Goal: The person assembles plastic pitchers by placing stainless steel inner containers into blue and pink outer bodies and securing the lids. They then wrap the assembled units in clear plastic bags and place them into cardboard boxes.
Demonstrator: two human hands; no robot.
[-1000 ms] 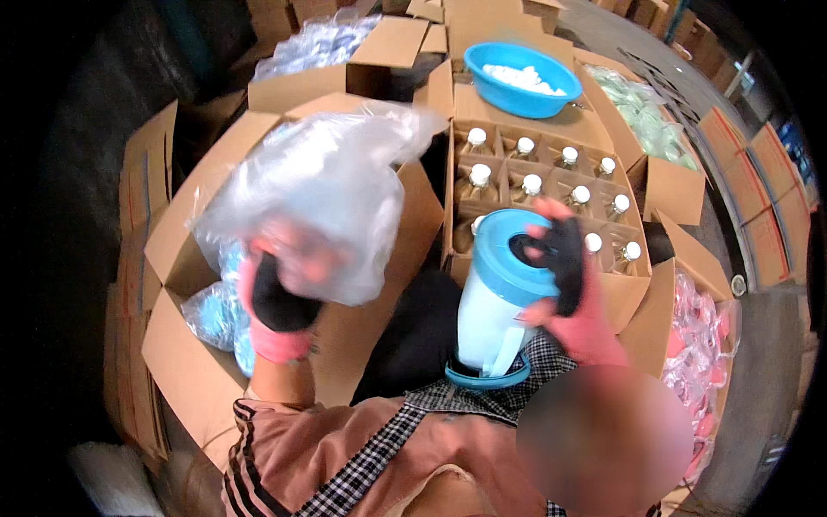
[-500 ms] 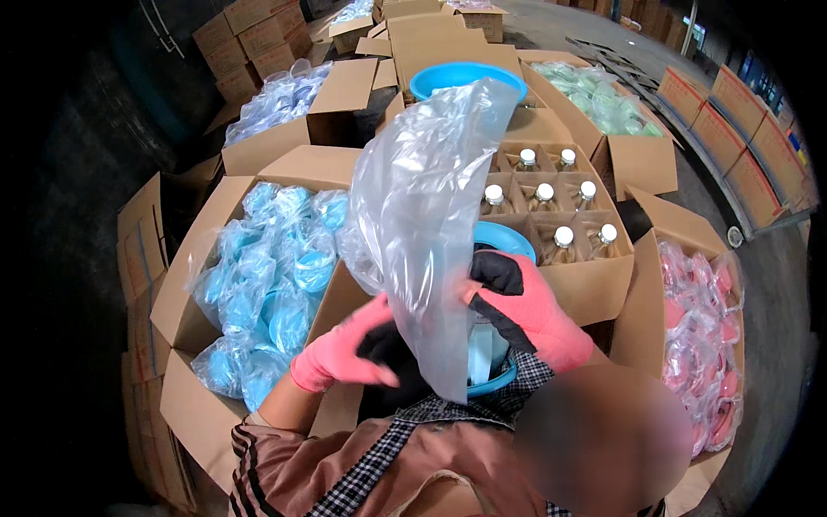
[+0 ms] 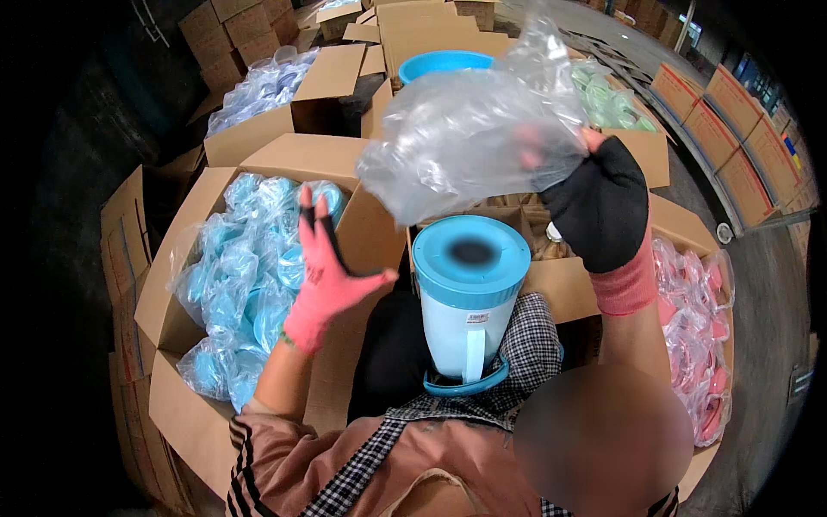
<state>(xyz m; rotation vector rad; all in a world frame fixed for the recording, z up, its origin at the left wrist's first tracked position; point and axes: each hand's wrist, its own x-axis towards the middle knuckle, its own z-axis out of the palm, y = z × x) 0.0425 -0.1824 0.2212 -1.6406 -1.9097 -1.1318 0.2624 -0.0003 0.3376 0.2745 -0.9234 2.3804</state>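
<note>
A clear plastic bag (image 3: 469, 129) hangs crumpled and spread in the air. My right hand (image 3: 607, 207), in a pink and black glove, pinches one end of it, with some fingers showing blurred through the film. To the left, my gloved left hand (image 3: 323, 280) is empty, fingers spread, beside the box of wrapped blue items. Between my hands a pale blue plastic pitcher (image 3: 465, 332) stands upright at my lap, handle toward me. Its darker blue lid (image 3: 439, 276) has a dark oval in the middle. The bag is above the pitcher, apart from it.
At left is an open carton (image 3: 194, 362) of bagged blue items (image 3: 233, 267); at right, bagged pink ones (image 3: 693, 345). Behind the pitcher, a divided carton (image 3: 556, 289) holds a white-capped bottle (image 3: 553, 231). A blue basin (image 3: 444, 62) and more cartons stand farther back.
My right hand has swung up and away to the right with the bag, uncovering the pitcher. My left hand has moved up and left, off the bag, its fingers now spread.
</note>
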